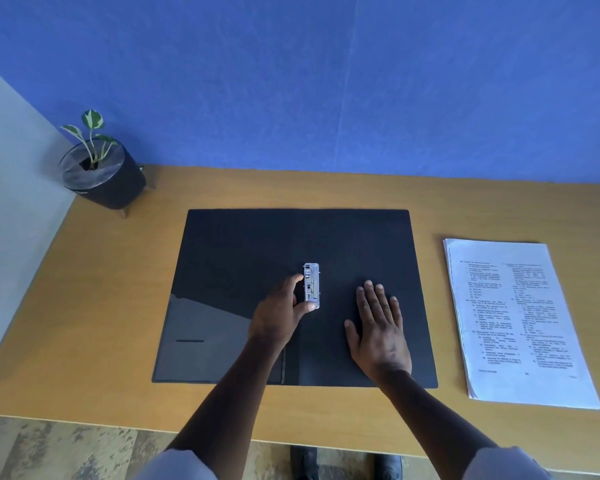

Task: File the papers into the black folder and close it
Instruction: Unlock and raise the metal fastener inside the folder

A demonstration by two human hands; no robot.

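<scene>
We looked down on a wooden desk point(84, 306) where the black folder point(243, 244) lay open and flat, both covers spread. At its spine sat a small metal clamp mechanism point(311, 285). Our left hand point(278, 317) pinched this clip from its left side, forefinger tip at the upper end and thumb at the lower end. Our right hand point(378, 327) lay spread, palm down, fingers slightly apart, pressing the folder's right inner cover just beside the clip.

The stack of printed papers point(520, 323) rested on the desk to the right of the folder, apart from its edge and untouched, with the right hand between clip and stack. Nothing was filed yet.

We judged the step in hand to be opening the clamp. Doing it well meant keeping the flat hand's weight on the cover so the folder could not slide or lift, and working the lever steadily rather than jerking it. Whether the clamp was already released, we could not tell. A potted plant point(97, 168) stood at the far left corner.
</scene>
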